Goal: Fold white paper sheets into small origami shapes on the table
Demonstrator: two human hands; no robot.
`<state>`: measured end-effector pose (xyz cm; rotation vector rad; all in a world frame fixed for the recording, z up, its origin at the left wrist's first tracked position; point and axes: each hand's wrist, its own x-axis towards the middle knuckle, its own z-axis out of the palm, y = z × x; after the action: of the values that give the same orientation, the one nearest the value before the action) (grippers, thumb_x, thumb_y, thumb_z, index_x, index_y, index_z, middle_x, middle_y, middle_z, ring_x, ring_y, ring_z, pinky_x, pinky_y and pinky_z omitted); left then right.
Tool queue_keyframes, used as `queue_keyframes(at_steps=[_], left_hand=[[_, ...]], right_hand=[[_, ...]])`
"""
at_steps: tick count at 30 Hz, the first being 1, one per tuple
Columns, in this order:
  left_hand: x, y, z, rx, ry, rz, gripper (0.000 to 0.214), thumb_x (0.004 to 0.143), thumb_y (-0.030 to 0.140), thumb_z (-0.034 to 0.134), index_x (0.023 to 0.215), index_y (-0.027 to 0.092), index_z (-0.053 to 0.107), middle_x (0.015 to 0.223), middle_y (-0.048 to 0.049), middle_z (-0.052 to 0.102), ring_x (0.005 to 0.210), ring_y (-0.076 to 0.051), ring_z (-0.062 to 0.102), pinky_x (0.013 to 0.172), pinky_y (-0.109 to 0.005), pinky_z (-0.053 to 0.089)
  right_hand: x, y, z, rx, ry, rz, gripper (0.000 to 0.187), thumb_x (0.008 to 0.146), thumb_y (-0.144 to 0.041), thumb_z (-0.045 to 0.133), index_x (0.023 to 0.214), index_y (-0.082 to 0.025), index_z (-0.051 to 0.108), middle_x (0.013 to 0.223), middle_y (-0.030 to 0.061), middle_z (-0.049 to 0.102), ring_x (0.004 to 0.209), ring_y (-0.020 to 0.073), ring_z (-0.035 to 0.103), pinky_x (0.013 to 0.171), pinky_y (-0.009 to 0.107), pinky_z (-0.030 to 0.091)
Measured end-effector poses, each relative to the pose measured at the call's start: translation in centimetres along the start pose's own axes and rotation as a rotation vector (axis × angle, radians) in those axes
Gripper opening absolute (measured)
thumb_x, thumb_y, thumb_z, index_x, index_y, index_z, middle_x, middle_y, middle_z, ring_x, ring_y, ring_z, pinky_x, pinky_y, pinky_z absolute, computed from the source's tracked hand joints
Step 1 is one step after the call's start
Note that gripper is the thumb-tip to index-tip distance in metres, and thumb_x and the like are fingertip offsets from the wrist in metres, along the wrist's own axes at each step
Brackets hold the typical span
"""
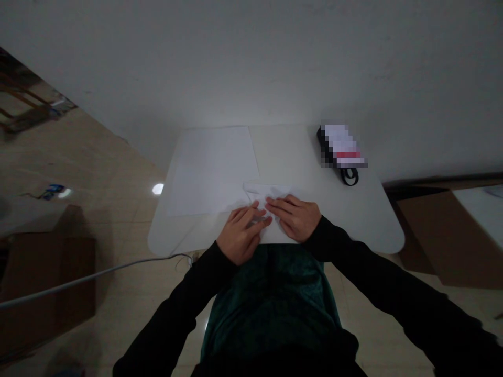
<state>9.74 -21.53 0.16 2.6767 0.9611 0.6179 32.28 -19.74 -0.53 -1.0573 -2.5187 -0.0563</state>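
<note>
My left hand [241,234] and my right hand [294,217] lie flat on a folded sheet of white paper [271,192], their fingertips nearly meeting at its middle. The paper forms a pointed, layered shape, and my hands hide its near part. Beyond my left fingers, a larger flat white paper sheet [212,170] lies on the white table [346,220], touching the folded paper's left corner. Neither hand touches that sheet.
A blurred black-and-white packaged item [341,152] with a red band and a black loop lies at the table's far right corner. A wall borders the far edge. Cardboard boxes [47,272] stand on the tiled floor, and a grey cable [90,277] runs toward the table's near left.
</note>
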Motion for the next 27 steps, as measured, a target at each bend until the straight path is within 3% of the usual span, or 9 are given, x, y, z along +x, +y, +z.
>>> queue_keyframes(at_steps=[4, 13, 20, 24, 27], left_hand=[[0.2, -1.2, -0.6, -0.042, -0.058, 0.048, 0.049, 0.083, 0.007, 0.040, 0.131, 0.013, 0.053, 0.132, -0.0154, 0.059, 0.137, -0.027, 0.045, 0.101, -0.046, 0.046], [-0.3, -1.3, -0.3, -0.004, -0.065, 0.087, 0.045, 0.082, 0.010, 0.045, 0.124, 0.020, 0.058, 0.131, -0.0130, 0.058, 0.140, -0.031, 0.039, 0.104, -0.052, 0.042], [0.2, -1.0, -0.5, 0.001, -0.057, 0.093, 0.043, 0.082, 0.011, 0.044, 0.123, 0.015, 0.057, 0.129, -0.0117, 0.060, 0.138, -0.030, 0.041, 0.105, -0.047, 0.043], [0.6, -0.7, -0.6, 0.027, -0.070, 0.048, 0.042, 0.086, 0.014, 0.045, 0.126, 0.013, 0.056, 0.126, -0.0112, 0.062, 0.133, -0.029, 0.046, 0.104, -0.046, 0.043], [0.9, -0.4, -0.7, 0.038, -0.047, 0.018, 0.036, 0.086, 0.018, 0.046, 0.119, 0.016, 0.061, 0.122, -0.0097, 0.065, 0.131, -0.032, 0.048, 0.107, -0.053, 0.036]], right_hand=[[0.0, -0.1, 0.0, -0.025, 0.015, 0.009, 0.043, 0.084, -0.012, 0.052, 0.125, -0.014, 0.065, 0.130, 0.0053, 0.066, 0.100, 0.0231, 0.059, 0.075, 0.036, 0.058], [0.3, -0.4, 0.1, -0.117, 0.133, -0.025, 0.038, 0.081, -0.010, 0.053, 0.116, -0.009, 0.069, 0.120, 0.0065, 0.071, 0.092, 0.0229, 0.059, 0.066, 0.033, 0.056], [0.2, -0.4, 0.0, -0.140, 0.125, 0.151, 0.029, 0.083, -0.015, 0.052, 0.106, -0.010, 0.069, 0.117, 0.0128, 0.070, 0.099, 0.0233, 0.061, 0.045, 0.027, 0.044], [0.1, -0.4, 0.3, -0.154, 0.198, 0.068, 0.024, 0.084, -0.012, 0.053, 0.100, -0.013, 0.071, 0.108, 0.0099, 0.073, 0.094, 0.0209, 0.062, 0.050, 0.027, 0.047], [0.0, -0.5, 0.3, -0.159, 0.246, -0.042, 0.023, 0.086, -0.010, 0.055, 0.100, -0.015, 0.072, 0.110, 0.0068, 0.074, 0.092, 0.0186, 0.063, 0.059, 0.027, 0.052]])
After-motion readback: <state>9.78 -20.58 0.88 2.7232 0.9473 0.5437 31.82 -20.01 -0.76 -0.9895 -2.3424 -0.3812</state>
